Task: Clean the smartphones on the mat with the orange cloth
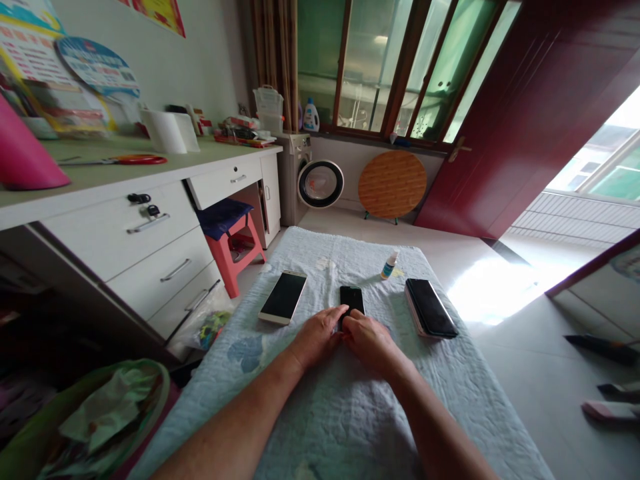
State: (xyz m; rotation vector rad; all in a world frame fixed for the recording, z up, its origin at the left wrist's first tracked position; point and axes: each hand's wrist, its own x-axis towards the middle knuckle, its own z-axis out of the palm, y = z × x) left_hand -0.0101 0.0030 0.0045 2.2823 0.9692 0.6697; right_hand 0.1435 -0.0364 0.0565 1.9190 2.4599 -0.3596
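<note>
A small black phone (352, 297) lies screen up in the middle of a pale blue quilted cloth (320, 413). Both my hands meet at its near end. My left hand (320, 335) touches the phone's near left corner with its fingertips. My right hand (369, 339) has its fingers curled and pressed against the near edge. A gold-edged phone (283, 297) lies to the left. A larger dark phone (430, 307) lies to the right. A small bottle with a blue label (389, 266) stands behind them.
A white desk with drawers (150, 227) runs along the left, with a pink stool (235, 250) under it. A green bin with tissue (100, 420) sits at lower left. A round wooden tabletop (393, 184) leans on the far wall.
</note>
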